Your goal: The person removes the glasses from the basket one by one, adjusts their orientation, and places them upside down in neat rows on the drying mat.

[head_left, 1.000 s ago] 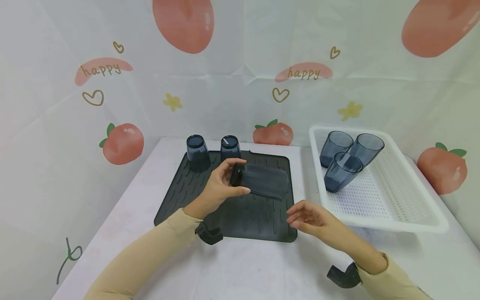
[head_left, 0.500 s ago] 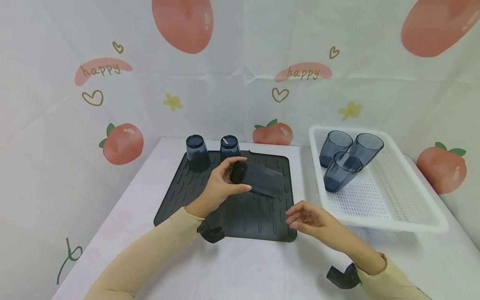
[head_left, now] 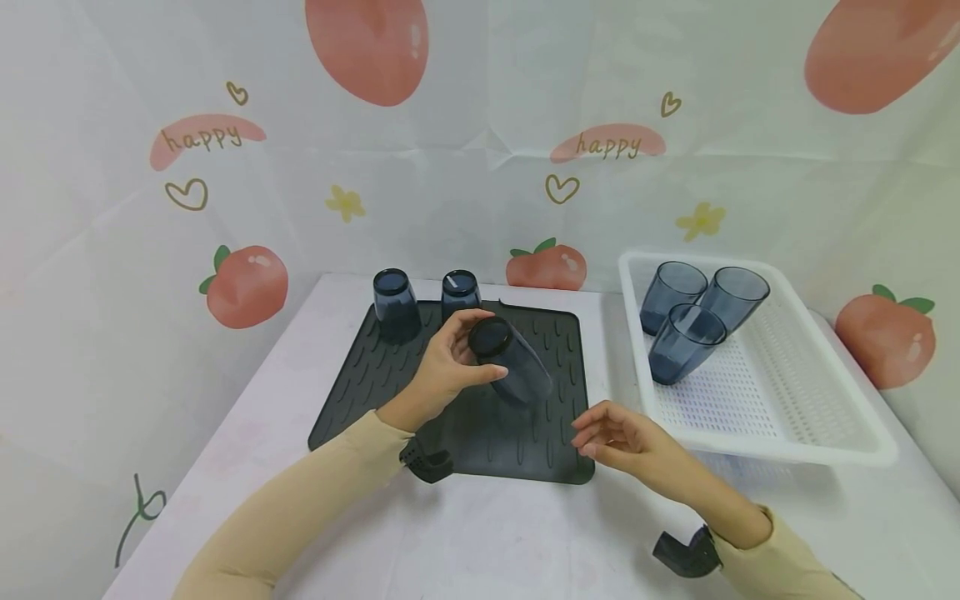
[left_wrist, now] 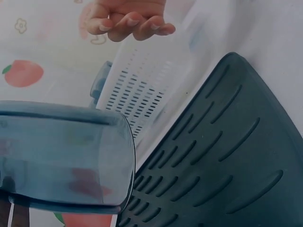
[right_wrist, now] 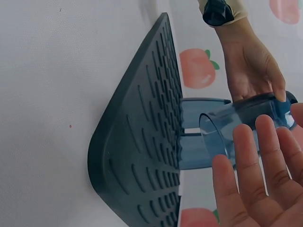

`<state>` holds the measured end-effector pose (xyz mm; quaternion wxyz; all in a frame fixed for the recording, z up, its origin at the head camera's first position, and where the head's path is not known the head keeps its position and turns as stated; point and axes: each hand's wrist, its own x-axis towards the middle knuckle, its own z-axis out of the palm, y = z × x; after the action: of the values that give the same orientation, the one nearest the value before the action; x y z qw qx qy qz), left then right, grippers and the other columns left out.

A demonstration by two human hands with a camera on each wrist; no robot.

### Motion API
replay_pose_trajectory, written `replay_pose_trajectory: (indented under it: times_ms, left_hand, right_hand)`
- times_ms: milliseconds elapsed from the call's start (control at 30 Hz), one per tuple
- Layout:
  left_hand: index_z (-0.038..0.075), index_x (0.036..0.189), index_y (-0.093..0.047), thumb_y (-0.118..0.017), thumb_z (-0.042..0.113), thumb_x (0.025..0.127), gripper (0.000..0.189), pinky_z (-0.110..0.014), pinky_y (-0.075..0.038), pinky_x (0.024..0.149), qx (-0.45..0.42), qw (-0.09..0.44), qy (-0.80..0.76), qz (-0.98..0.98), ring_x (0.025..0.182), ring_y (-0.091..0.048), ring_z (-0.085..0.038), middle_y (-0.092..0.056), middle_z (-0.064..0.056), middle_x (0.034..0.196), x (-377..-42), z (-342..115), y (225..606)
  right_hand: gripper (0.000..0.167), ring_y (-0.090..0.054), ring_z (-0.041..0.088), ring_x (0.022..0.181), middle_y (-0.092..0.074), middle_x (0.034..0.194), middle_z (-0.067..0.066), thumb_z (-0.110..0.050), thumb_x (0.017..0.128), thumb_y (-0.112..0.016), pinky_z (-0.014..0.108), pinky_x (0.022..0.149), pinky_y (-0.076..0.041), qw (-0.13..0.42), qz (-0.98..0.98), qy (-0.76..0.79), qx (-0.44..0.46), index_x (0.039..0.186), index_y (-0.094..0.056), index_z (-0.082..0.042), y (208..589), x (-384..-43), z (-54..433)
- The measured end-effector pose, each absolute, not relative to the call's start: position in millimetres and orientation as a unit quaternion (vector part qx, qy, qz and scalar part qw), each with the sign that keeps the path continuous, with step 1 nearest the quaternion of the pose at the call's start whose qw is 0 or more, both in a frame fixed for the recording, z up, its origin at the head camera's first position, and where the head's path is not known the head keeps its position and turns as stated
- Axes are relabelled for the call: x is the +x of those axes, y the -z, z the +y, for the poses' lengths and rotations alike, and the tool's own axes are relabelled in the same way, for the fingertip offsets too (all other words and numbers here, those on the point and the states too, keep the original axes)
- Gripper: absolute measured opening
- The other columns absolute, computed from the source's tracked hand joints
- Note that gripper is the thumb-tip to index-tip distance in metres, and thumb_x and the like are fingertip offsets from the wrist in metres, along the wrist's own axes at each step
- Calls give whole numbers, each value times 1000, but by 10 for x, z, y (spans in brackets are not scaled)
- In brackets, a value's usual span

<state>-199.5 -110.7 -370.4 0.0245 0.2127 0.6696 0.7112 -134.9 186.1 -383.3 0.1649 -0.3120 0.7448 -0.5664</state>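
Note:
In the head view, my left hand (head_left: 446, 362) grips a blue-tinted drinking glass (head_left: 517, 367) near its base, fingers and thumb round it. The glass is tilted, base up toward the hand and mouth down to the right, above the black drying mat (head_left: 480, 446). Its mouth end also fills the lower left of the left wrist view. My right hand (head_left: 626, 442) hovers by the mat's right edge, fingers loosely bent, holding nothing. Two glasses stand upside down at the mat's back left: one glass (head_left: 396, 308) at the corner, the other glass (head_left: 460, 293) partly hidden behind my left hand.
On the right stands a white perforated basket (head_left: 780, 450). Three similar glasses lean mouth up at its left end, the front glass (head_left: 686, 343) overlapping the ones behind. A white cloth with printed peaches (head_left: 247, 287) hangs behind the table (head_left: 480, 542).
My left hand has turned the glass from nearly level to a steeper tilt, its base rising and its mouth swinging down and left. The right hand has barely moved.

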Motion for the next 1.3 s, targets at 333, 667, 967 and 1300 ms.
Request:
replay_pose_trajectory:
  times_ms: [333, 667, 967, 1300]
  left_hand:
    - [8, 138, -46, -75, -7, 76, 70, -35, -43, 106, 202, 12, -682, 703, 121, -52, -19, -52, -13, 132, -2050, -1053, 3646]
    - [10, 139, -48, -78, -1, 77, 70, -36, -44, 103, 174, -2, -659, 732, 119, -53, -22, -54, -12, 130, -2189, -994, 3660]
    - [13, 139, -47, -77, 2, 79, 68, -37, -48, 100, 161, -19, -668, 727, 119, -55, -21, -55, -9, 131, -2368, -910, 3638]
    - [10, 143, -42, -76, 2, 81, 71, -33, -48, 100, 144, -28, -668, 730, 127, -51, -23, -50, -11, 138, -2507, -761, 3575]
  right_hand:
    - [28, -65, 20, 98, -59, 107, 31, -4, 97, -55, 23, 85, -53, 175, 742, 570, -306, 121, -49, 10, 3861, -1358, 1868]
    - [30, -66, 19, 99, -58, 108, 32, -4, 97, -55, 23, 84, -53, 181, 743, 569, -302, 121, -48, 12, 3882, -1352, 1869]
    - [32, -66, 19, 99, -58, 109, 33, -5, 97, -55, 23, 84, -53, 187, 744, 568, -298, 121, -47, 13, 3883, -1348, 1861]
    - [31, -66, 17, 99, -59, 108, 33, -6, 97, -56, 23, 83, -53, 186, 742, 569, -301, 121, -48, 13, 3897, -1359, 1848]
